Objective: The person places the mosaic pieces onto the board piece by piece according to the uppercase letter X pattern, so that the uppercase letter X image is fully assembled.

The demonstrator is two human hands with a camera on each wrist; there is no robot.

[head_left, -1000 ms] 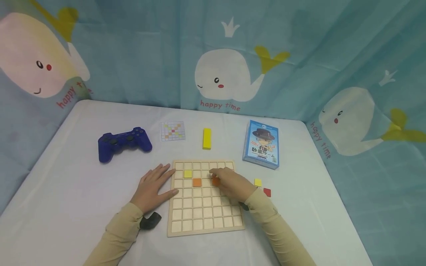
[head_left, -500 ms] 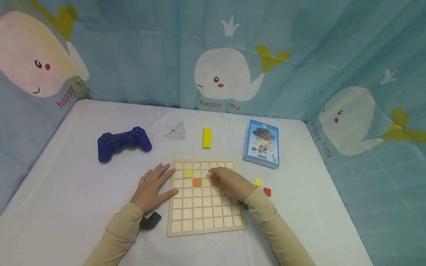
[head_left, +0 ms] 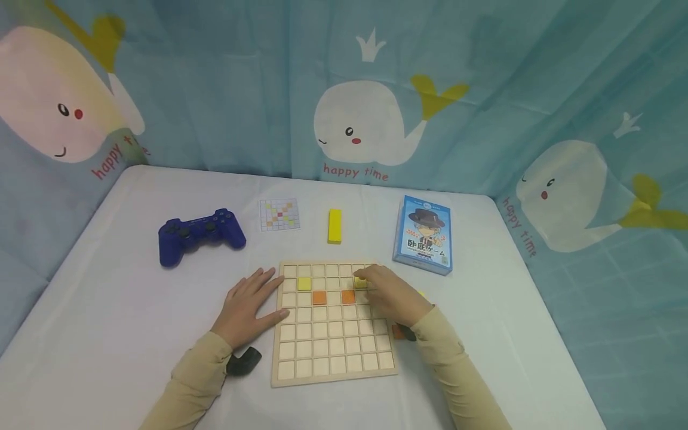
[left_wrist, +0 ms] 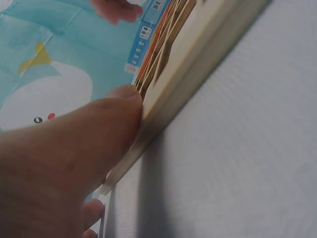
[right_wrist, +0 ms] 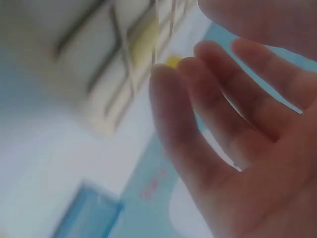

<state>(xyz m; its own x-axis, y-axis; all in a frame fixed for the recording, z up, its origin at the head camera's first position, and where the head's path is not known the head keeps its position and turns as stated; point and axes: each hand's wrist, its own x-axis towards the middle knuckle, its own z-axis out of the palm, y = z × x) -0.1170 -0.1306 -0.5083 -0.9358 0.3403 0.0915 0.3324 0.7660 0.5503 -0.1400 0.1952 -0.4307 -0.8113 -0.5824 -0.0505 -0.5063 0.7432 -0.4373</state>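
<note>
A wooden grid board (head_left: pixel 319 331) lies on the white table. My left hand (head_left: pixel 244 310) rests at its left edge with spread fingers; in the left wrist view the thumb (left_wrist: pixel 116 119) touches the board's side. Over the upper right cells is my right hand (head_left: pixel 395 294), fingers loosely bent and nothing visible between them. Its fingertips are by a yellow tile (head_left: pixel 360 282) that sits in a cell, partly covered by the hand. Left of that lie an orange tile (head_left: pixel 348 297), a second orange tile (head_left: pixel 319 297) and another yellow tile (head_left: pixel 304 283).
Behind the board are a blue game controller (head_left: pixel 201 235), a printed pattern card (head_left: pixel 279 215), a yellow block (head_left: pixel 334 226) and a blue box (head_left: pixel 423 235). Beside the right wrist, an orange tile (head_left: pixel 398 332) and a yellow tile (head_left: pixel 421 294) partly show.
My right hand has moved rightward off the orange tile, which now shows fully in its cell. A yellow tile shows at the fingertips. The left hand stays in place.
</note>
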